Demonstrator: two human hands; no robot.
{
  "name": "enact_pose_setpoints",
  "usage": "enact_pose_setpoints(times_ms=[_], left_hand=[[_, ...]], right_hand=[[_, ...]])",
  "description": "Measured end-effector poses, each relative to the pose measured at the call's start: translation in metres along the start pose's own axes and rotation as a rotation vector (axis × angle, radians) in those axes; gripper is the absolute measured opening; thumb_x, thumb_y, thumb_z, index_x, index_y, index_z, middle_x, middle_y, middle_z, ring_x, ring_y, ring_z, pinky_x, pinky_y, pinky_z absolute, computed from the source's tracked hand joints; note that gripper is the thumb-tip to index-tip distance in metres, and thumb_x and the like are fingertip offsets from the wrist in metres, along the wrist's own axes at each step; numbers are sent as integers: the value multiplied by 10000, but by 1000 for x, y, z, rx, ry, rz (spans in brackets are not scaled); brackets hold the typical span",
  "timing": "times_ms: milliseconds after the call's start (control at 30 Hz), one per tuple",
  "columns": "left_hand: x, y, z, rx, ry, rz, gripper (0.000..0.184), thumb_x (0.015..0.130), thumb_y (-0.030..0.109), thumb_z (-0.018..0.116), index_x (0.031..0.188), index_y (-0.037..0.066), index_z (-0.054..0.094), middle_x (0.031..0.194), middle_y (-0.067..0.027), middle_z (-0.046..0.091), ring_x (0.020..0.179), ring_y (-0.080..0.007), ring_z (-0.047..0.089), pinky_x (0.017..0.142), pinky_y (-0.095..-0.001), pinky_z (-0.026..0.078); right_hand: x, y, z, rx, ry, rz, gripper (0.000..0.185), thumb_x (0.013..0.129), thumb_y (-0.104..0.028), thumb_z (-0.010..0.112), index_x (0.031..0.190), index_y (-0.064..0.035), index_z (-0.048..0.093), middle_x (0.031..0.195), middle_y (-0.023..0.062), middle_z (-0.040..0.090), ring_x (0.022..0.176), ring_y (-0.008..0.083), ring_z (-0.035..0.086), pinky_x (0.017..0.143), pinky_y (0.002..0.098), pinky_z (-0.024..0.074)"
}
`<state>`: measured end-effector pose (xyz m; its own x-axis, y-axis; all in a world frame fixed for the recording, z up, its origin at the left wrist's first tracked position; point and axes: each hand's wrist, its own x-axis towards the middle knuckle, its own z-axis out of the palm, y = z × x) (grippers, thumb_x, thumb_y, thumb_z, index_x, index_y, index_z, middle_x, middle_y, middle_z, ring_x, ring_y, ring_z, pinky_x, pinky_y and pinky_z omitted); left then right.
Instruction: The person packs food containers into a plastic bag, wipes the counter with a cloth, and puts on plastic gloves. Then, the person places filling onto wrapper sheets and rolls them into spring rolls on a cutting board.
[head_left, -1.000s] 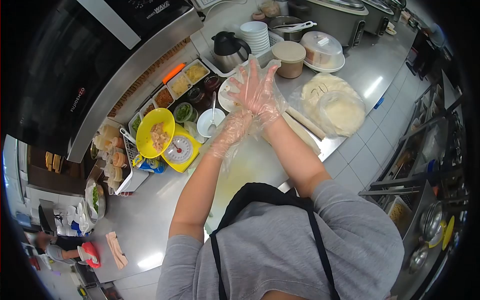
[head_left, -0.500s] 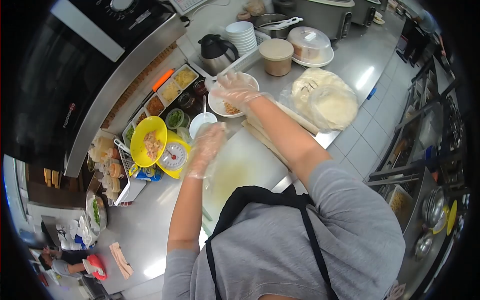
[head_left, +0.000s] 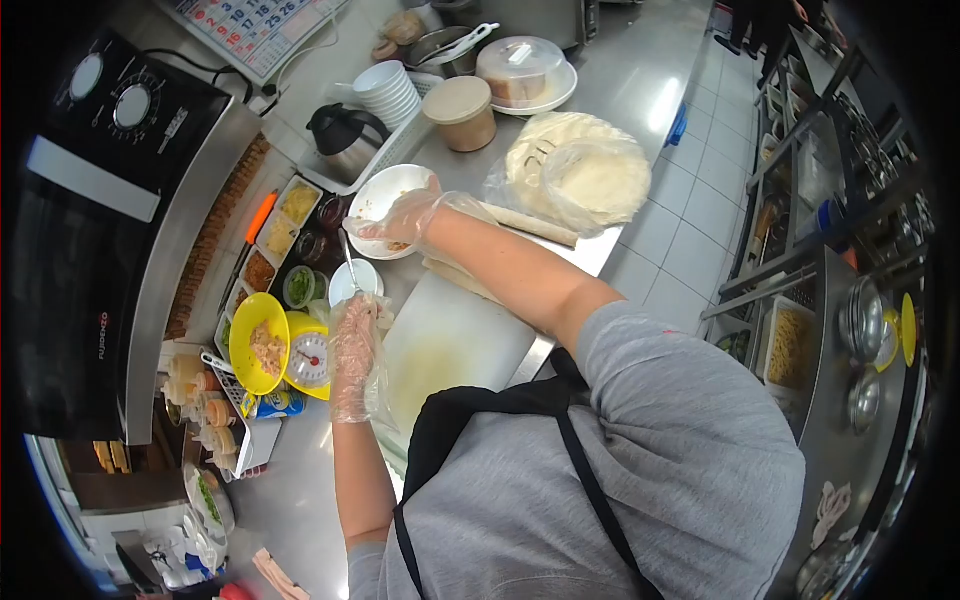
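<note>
Clear plastic gloves cover both hands. My right hand (head_left: 398,222) reaches over a white bowl (head_left: 378,192), fingers spread across its inside, where some brownish crumbly food (head_left: 397,246) shows by the hand. My left hand (head_left: 355,345) is curled just in front of a small white bowl (head_left: 362,276) with a spoon (head_left: 348,258) standing in it. What the left fingers hold, if anything, is hidden. Below and right of it lies a pale cutting board (head_left: 455,335). Left of it stand a yellow bowl (head_left: 240,345) of pinkish minced filling (head_left: 266,347) and a yellow kitchen scale (head_left: 306,360).
Past my right forearm lie a rolling pin (head_left: 530,225) and bagged dough rounds (head_left: 580,165). A lidded tub (head_left: 460,115), covered cake plate (head_left: 520,75), steel jug (head_left: 345,140) and topping containers (head_left: 280,240) line the back. An oven (head_left: 110,240) stands left; shelving (head_left: 800,270) right.
The view has swung, shifting the counter left and up in the picture. My right hand has moved deeper over the white bowl. My left hand stays near the small bowl.
</note>
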<state>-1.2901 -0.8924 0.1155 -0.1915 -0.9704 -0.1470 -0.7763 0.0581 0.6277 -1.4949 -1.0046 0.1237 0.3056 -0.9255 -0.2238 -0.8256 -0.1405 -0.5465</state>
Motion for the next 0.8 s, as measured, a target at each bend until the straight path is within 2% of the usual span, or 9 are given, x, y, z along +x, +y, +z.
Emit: enact_pose_setpoints(times_ms=[100,167,200,267,333,467,533,633,800], left_hand=[[14,-7,14,-28,86,100,311,927,249,479,1104,11,572,1129,-178,572,1086,-329,514,941,-384,378],[20,-3,21,-93,179,153,291,922,236,486,1074,6,579,1091,-176,582,1061,-335,521,923,-396,384],[19,11,20,-30,215,230,271,912,223,498,1051,6,584,1066,-177,586,1039,-340,525,905,-406,389],[25,41,20,32,248,313,252,902,210,510,1028,6,588,1040,-177,590,1018,-345,528,887,-417,394],[35,74,28,95,271,513,233,863,206,563,998,21,605,994,-172,602,965,-353,540,861,-421,408],[42,154,58,174,202,647,211,823,219,618,932,38,622,931,-159,610,906,-344,555,831,-427,419],[57,181,83,201,182,901,220,782,223,664,926,58,642,853,-123,615,825,-309,575,781,-406,440],[92,200,138,219,96,1040,234,756,249,678,909,74,649,836,-108,622,824,-310,582,758,-409,439],[121,227,207,540,-46,1030,256,765,324,653,913,114,661,905,-85,621,911,-251,572,809,-423,392]], right_hand=[[-8,8,-14,100,77,-1,1011,724,-843,215,1359,-86,425,1416,166,376,1362,286,260,1110,488,74],[-29,21,-40,473,182,-119,994,750,-814,277,1370,-45,394,1427,175,356,1350,281,292,1122,380,119],[-27,34,-36,943,288,-306,867,839,-700,337,1352,-4,405,1362,168,442,1277,259,397,1097,319,201],[-12,80,-31,1479,412,-598,760,891,-631,366,1286,9,476,1203,137,553,1167,215,479,1048,363,294],[-80,109,-63,1648,454,-594,754,887,-664,312,1196,-14,537,1096,125,596,1046,220,543,1002,410,354],[-165,208,-76,1774,846,-550,591,908,-552,436,1126,-13,544,975,85,594,900,195,554,900,376,438],[-199,255,-76,1921,1065,-368,397,880,-435,581,1034,-68,573,938,40,585,840,167,554,831,334,467],[-245,313,-60,1966,806,-684,323,941,-345,504,1011,-33,555,913,58,593,786,163,570,789,302,491],[-281,335,-38,1917,1065,-299,210,938,-254,535,985,-51,561,884,35,584,746,124,546,708,256,478]])
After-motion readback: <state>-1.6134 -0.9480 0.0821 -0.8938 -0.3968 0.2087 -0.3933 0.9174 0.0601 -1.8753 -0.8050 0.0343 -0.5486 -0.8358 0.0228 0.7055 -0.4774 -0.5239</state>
